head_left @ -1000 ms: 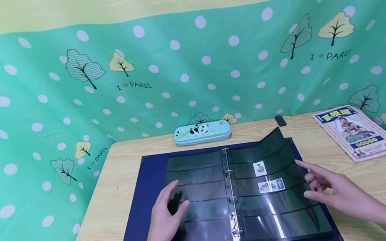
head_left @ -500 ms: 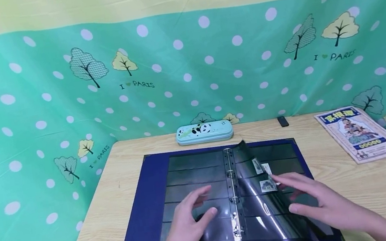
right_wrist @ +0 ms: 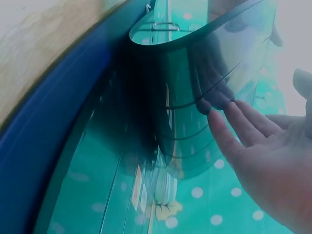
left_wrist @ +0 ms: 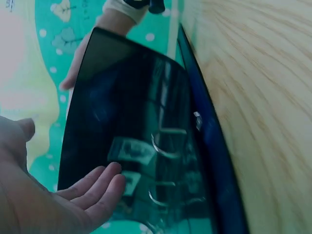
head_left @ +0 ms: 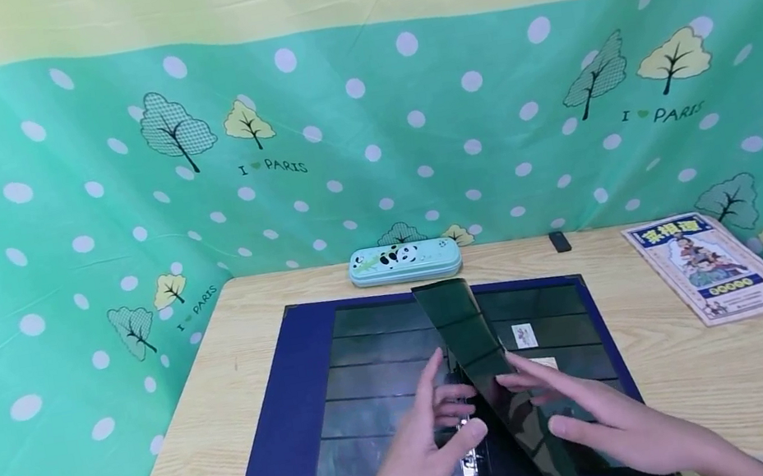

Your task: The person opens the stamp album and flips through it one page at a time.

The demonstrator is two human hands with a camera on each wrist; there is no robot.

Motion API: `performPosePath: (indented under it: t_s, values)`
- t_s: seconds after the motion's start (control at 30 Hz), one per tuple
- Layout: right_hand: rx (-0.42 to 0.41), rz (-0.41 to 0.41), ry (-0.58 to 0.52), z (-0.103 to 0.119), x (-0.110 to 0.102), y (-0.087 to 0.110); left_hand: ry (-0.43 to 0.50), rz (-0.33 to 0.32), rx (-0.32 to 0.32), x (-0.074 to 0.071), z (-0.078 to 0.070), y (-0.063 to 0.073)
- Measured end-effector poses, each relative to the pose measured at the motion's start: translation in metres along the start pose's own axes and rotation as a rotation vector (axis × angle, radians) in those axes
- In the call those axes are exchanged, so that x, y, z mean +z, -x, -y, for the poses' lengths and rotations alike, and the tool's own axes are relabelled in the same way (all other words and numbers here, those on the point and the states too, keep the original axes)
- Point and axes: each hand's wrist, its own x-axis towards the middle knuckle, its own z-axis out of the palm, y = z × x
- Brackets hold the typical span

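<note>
A dark blue ring binder (head_left: 268,422) lies spread on the table, filled with black pocket pages. One glossy black page (head_left: 467,332) stands up on the rings between my two hands, curved and leaning left. My right hand (head_left: 615,417) touches its right side with straight fingertips (right_wrist: 222,129), the thumb held apart. On the left side, my left hand (head_left: 422,448) is spread, with fingers (left_wrist: 100,195) close to the page surface. A small stamp (head_left: 524,336) sits in the right-hand page underneath; another stamp (head_left: 545,364) is partly hidden by my right hand.
Behind the binder stands a light blue panda pencil case (head_left: 404,263). A small black object (head_left: 559,241) lies to its right at the table's back edge. A printed booklet (head_left: 715,264) rests on the right. A green dotted curtain (head_left: 334,129) hangs behind the wooden table (head_left: 186,469).
The page has lifted from the right side and swung left to near upright, pushed by my right hand. My left hand has moved right toward it. A page with stamps beneath is uncovered.
</note>
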Motion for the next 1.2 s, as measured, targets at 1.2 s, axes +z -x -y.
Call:
performPosePath:
  t_s: [1.2]
  values:
    - [0.089, -0.276, 0.264, -0.043, -0.035, 0.019, 0.120, -0.387, -0.033, -0.054, 0.009, 0.009]
